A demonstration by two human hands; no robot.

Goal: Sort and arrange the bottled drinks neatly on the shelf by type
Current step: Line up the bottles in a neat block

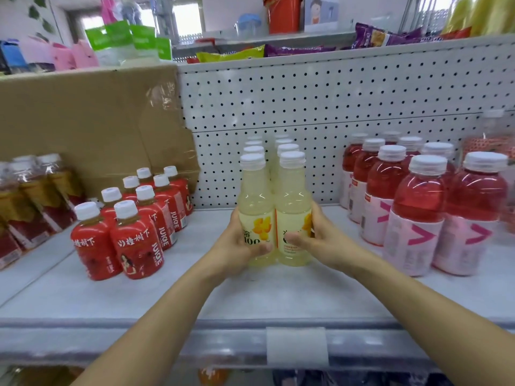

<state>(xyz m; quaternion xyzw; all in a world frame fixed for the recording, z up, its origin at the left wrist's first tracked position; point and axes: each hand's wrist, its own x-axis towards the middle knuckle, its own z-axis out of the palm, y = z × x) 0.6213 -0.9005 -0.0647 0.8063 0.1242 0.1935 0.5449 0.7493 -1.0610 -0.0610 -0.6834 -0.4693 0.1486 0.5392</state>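
**Yellow drinks: front pair in hand**

Yellow drinks stand in two files at mid-shelf. We grip the front pair. Our left hand curls its fingers round the left front bottle, and our right hand clamps the right front bottle. Both stand upright on the shelf, touching. Red juice bottles are grouped left and pink drinks right, each well apart. We judge sorting nearly complete. The wrapped packs at far left appear unsorted.

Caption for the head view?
Left hand and right hand grip the front yellow bottles on the shelf, between red juice bottles and pink drinks.
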